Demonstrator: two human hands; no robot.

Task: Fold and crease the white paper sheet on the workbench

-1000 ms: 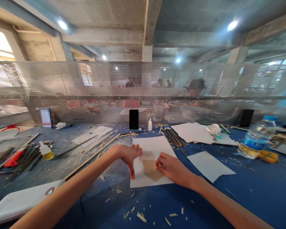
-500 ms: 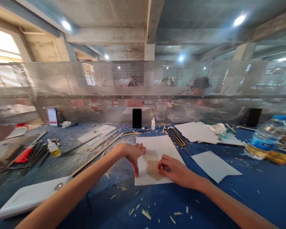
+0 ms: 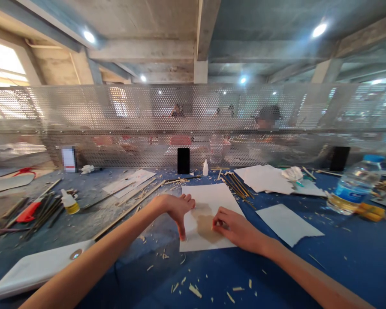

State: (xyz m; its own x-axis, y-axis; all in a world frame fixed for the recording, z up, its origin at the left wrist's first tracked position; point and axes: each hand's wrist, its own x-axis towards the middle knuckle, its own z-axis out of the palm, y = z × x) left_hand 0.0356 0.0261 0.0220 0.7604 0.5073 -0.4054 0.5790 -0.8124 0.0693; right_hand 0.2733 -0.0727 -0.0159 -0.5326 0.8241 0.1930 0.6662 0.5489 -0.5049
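A white sheet of paper (image 3: 209, 199) lies on the blue table in front of me. My left hand (image 3: 180, 210) rests on its left side, thumb spread away from the fingers, holding nothing. Over the right part of the sheet is my right hand (image 3: 230, 224), with thumb and fingertips pinched together; whatever may be between them is too small to make out. The shadow of the hands falls on the paper between them. Thin dark sticks (image 3: 239, 185) lie just beyond the sheet's upper right corner.
A white case (image 3: 41, 264), glue bottle (image 3: 70, 201) and red-handled tool (image 3: 28, 212) lie left. Behind the sheet stand a black phone (image 3: 183, 161) and small white bottle (image 3: 205, 168). Right are papers (image 3: 289, 223) and a water bottle (image 3: 354, 184). A perforated screen (image 3: 141, 111) stands behind.
The view has shifted slightly. Another person's hand at the far left has withdrawn almost out of view. My two hands keep nearly the same poses on the sheet.
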